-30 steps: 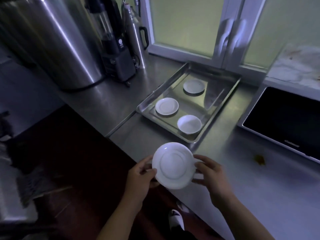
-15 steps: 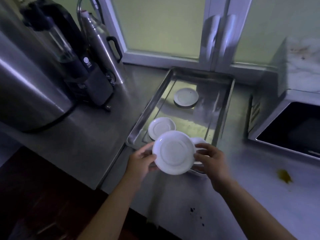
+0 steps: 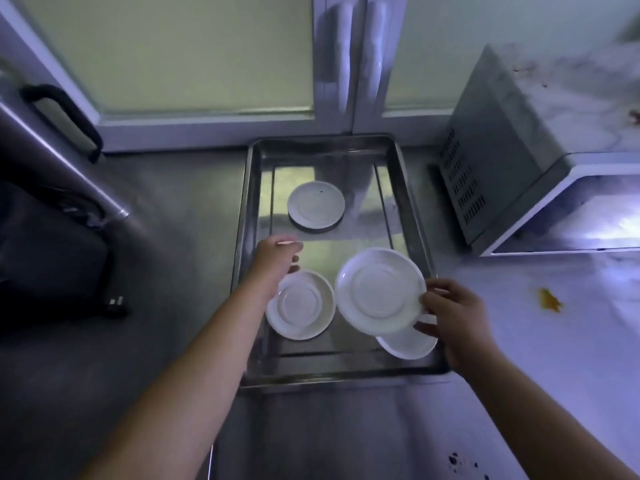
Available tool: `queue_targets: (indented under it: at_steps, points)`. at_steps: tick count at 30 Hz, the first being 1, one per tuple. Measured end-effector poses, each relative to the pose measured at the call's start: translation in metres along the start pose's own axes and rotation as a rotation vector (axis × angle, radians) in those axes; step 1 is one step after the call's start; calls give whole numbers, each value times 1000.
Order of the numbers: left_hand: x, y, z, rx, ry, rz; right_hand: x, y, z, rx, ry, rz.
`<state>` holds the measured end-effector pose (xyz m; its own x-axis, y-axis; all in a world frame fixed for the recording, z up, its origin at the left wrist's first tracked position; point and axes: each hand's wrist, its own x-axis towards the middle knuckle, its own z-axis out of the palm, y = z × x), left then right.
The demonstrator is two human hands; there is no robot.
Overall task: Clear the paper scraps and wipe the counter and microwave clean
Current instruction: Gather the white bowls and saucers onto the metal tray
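Tidying saucers: right hand [image 3: 453, 317] fingers pinch saucer [image 3: 380, 289] over tray [image 3: 414, 216]; left hand [image 3: 277, 254] fingers loose, empty. Next, judged: set it down, wipe desk [image 3: 540, 358].

A single head-worn, wide-angle view looks steeply down and forward over the steel bench [image 3: 166, 306], close above the metal tray [image 3: 249, 202]. It faces the frosted window [image 3: 173, 53] behind; the microwave [image 3: 512, 140] sits at right. The edges bend and the light is dim, so the dark appliance at left is perhaps a kettle.
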<state>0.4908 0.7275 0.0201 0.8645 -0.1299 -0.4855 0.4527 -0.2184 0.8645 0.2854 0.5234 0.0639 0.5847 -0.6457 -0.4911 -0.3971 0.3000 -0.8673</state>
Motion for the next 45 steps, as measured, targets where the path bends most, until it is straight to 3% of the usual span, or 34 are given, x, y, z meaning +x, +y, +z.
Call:
queue_targets:
  at_steps: [3,9,13,17,27,31,41,45]
  points:
    - [63,9,14,121,22,-58,2,-5,-2,-18,60,-21]
    - [123,18,36,509,231,31,0,-16,-13,-23,102,-51]
    - [128,21,39,264,265,18,-4,-18,-16,13,123,-65]
    - [106,28,24,64,209,117,-9,-21,-13,46,111,-73]
    - [-34,19,-48,-153,-375,65,-12,-27,21,15,-6,-54]
    - [-84,4,-69,-242,-492,-6,-23,-22,35,-55,-64,-47]
    - [-128,-31,-103,-315,-392,-98,-49,12,68,-152,-316,120]
    - [-127,-44,-110,-245,-323,-99,-58,26,75,-127,-316,158]
